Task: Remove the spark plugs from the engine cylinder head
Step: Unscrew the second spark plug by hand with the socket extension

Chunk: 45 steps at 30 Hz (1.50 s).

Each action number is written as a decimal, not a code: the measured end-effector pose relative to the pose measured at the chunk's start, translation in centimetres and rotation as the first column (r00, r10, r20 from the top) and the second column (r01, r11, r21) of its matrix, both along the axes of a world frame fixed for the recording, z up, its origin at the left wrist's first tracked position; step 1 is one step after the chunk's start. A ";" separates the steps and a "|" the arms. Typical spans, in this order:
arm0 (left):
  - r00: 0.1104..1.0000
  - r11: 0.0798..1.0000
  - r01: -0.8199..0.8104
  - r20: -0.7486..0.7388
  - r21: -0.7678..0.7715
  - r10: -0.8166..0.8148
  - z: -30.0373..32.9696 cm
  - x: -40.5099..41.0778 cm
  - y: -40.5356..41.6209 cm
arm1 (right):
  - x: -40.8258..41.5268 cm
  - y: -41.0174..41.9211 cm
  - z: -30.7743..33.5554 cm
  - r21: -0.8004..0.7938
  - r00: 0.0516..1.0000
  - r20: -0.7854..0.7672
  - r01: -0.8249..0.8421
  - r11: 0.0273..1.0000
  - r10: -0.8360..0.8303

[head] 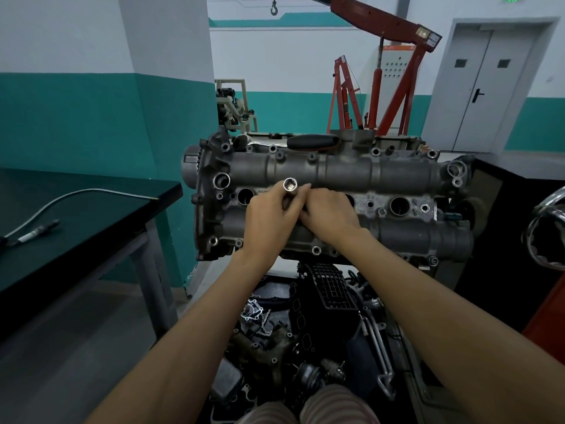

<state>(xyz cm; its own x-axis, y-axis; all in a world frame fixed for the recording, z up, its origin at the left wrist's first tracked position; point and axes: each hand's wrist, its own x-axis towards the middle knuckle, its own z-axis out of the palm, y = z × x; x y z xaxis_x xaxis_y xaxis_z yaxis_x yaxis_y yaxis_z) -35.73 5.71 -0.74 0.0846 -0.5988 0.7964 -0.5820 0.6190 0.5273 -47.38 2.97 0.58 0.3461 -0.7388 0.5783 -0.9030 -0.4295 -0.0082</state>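
Two hands are working over the cylinder head: the left hand is grasping a socket above a plug well, the right hand is resting alongside, its grip unclear. Tilting the socket risks dropping it.

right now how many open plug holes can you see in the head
2 clearly: one hole left of the hands, one hole to their right. A third peeks past the right hand; more may be hidden.

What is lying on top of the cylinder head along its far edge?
A ratchet wrench with a black handle lies on the cylinder head along its far edge. What sits beneath it is hidden.
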 end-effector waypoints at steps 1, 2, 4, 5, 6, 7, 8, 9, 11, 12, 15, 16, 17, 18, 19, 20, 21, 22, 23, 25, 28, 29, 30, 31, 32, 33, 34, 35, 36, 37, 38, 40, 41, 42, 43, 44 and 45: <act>1.000 1.000 0.010 0.001 0.001 -0.010 0.0 0.0 0.1 | 0.0 0.0 0.0 -0.001 1.000 0.003 -0.016 1.000 0.016; 1.000 1.000 0.025 -0.004 0.004 -0.025 -0.1 0.0 0.2 | 0.0 0.1 0.0 -0.004 0.999 0.008 -0.042 0.999 0.042; 0.999 0.999 0.046 -0.017 0.003 -0.045 -0.1 0.0 0.3 | -0.1 0.3 0.0 -0.002 0.996 0.013 -0.086 0.996 0.086; 0.999 0.999 0.042 -0.012 0.004 -0.042 -0.1 0.1 0.3 | -0.1 0.4 0.0 0.002 0.996 0.016 -0.091 0.996 0.090; 0.999 0.999 0.034 0.000 0.010 -0.034 -0.1 0.1 0.2 | -0.1 0.5 0.0 0.005 0.996 0.022 -0.088 0.996 0.088; 1.000 0.999 0.026 0.012 0.021 -0.027 -0.1 0.1 0.2 | -0.1 0.5 0.0 0.009 0.996 0.037 -0.083 0.997 0.082; 1.000 0.999 0.019 0.018 0.032 -0.019 -0.1 0.1 0.0 | 0.0 0.4 0.1 0.014 0.996 0.051 -0.075 0.997 0.074; 1.000 0.999 0.011 0.017 0.036 -0.012 -0.1 0.1 -0.1 | 0.0 0.4 0.0 0.016 0.997 0.053 -0.058 0.998 0.057; 1.000 1.000 0.005 -0.001 0.020 -0.005 0.0 0.1 -0.1 | 0.0 0.2 0.0 0.003 0.999 0.025 -0.023 1.000 0.023; 1.000 1.000 0.008 -0.007 0.007 -0.008 0.0 0.1 -0.1 | -0.1 0.1 0.0 -0.004 1.000 0.014 -0.013 1.000 0.013; 1.000 1.000 0.022 0.000 0.005 -0.022 -0.1 0.0 0.2 | -0.1 0.1 0.0 -0.004 1.000 0.006 -0.011 1.000 0.011; 1.000 1.000 0.026 -0.001 0.013 -0.026 -0.1 0.0 0.3 | -0.1 0.1 0.0 -0.002 1.000 0.006 -0.024 1.000 0.024; 0.999 0.999 0.031 -0.007 0.019 -0.031 -0.1 0.0 0.3 | -0.1 0.1 -0.1 0.001 0.999 0.009 -0.039 0.999 0.039; 0.999 0.999 0.036 -0.016 0.024 -0.036 -0.1 0.0 0.4 | 0.0 0.2 -0.1 0.003 0.999 0.014 -0.052 0.999 0.052; 0.999 0.999 0.037 -0.019 0.029 -0.036 -0.1 0.0 0.4 | 0.0 0.3 -0.1 0.002 0.998 0.022 -0.063 0.998 0.063; 0.999 0.999 0.032 -0.017 0.030 -0.032 -0.1 0.0 0.4 | 0.0 0.3 -0.1 -0.001 0.997 0.031 -0.068 0.998 0.068; 1.000 0.999 0.026 -0.013 0.030 -0.026 0.0 0.0 0.4 | 0.0 0.4 -0.1 -0.002 0.997 0.040 -0.070 0.998 0.070; 1.000 0.999 0.020 -0.008 0.031 -0.020 0.1 0.0 0.4 | -0.1 0.4 -0.1 -0.003 0.996 0.051 -0.070 0.998 0.070; 1.000 0.999 0.014 -0.003 0.033 -0.014 0.2 0.0 0.3 | 0.0 0.4 0.0 -0.002 0.996 0.064 -0.067 0.998 0.066; 1.000 1.000 0.006 -0.013 0.024 -0.006 0.3 0.0 0.3 | 0.0 0.3 0.0 -0.001 0.997 0.062 -0.045 0.999 0.045; 0.999 1.000 0.005 -0.036 0.001 -0.005 0.2 -0.1 0.3 | 0.0 0.1 0.0 -0.009 1.000 0.020 -0.009 1.000 0.010; 1.000 1.000 0.008 -0.030 0.004 -0.008 0.2 -0.1 0.4 | 0.0 0.1 0.0 -0.003 1.000 0.019 -0.007 1.000 0.007; 1.000 1.000 0.016 -0.021 0.010 -0.016 0.1 -0.1 0.4 | -0.1 0.1 0.0 0.002 1.000 0.019 -0.011 1.000 0.010; 1.000 1.000 0.026 -0.015 0.017 -0.026 0.0 0.0 0.5 | -0.1 0.2 -0.1 0.003 1.000 0.021 -0.021 1.000 0.021; 0.999 0.999 0.037 -0.010 0.021 -0.037 0.0 0.0 0.4 | -0.1 0.2 -0.1 0.004 0.999 0.026 -0.033 0.999 0.033; 0.999 0.999 0.044 -0.004 0.023 -0.044 0.0 0.0 0.4 | -0.1 0.3 -0.1 0.005 0.999 0.032 -0.044 0.999 0.044; 0.999 0.999 0.042 0.005 0.020 -0.043 -0.1 0.1 0.3 | -0.1 0.3 -0.1 0.007 0.998 0.037 -0.051 0.999 0.051; 0.999 0.999 0.034 0.016 0.012 -0.034 -0.1 0.1 0.3 | -0.1 0.4 0.0 0.005 0.998 0.042 -0.057 0.998 0.056; 0.999 1.000 0.024 0.027 0.003 -0.025 -0.1 0.1 0.2 | 0.0 0.5 0.0 0.001 0.997 0.048 -0.058 0.998 0.058; 0.999 1.000 0.019 0.033 -0.002 -0.019 -0.1 0.1 0.2 | 0.0 0.5 0.1 -0.001 0.997 0.055 -0.055 0.998 0.055; 0.999 1.000 0.015 0.032 -0.003 -0.015 -0.1 0.1 0.1 | 0.0 0.6 0.1 -0.001 0.997 0.063 -0.052 0.999 0.052; 1.000 1.000 0.002 0.019 0.003 -0.002 -0.1 0.1 -0.2 | 0.0 0.6 0.1 0.002 0.997 0.068 -0.044 0.999 0.044; 1.000 1.000 -0.005 0.009 0.004 0.005 -0.1 0.1 -0.3 | 0.1 0.6 0.2 0.002 0.998 0.058 -0.037 0.999 0.037; 1.000 1.000 -0.008 0.002 0.001 0.008 -0.1 0.1 -0.3 | 0.1 0.6 0.2 -0.001 0.999 0.043 -0.029 1.000 0.029; 1.000 1.000 -0.010 -0.001 -0.002 0.010 -0.2 0.1 -0.3 | 0.1 0.6 0.2 -0.007 0.999 0.032 -0.022 1.000 0.022; 1.000 1.000 -0.010 0.000 -0.004 0.010 -0.2 0.0 -0.3 | 0.1 0.6 0.2 -0.011 0.999 0.027 -0.019 1.000 0.019; 1.000 1.000 -0.006 0.003 -0.002 0.006 -0.2 0.0 -0.2 | 0.0 0.6 0.2 -0.013 0.999 0.025 -0.021 1.000 0.021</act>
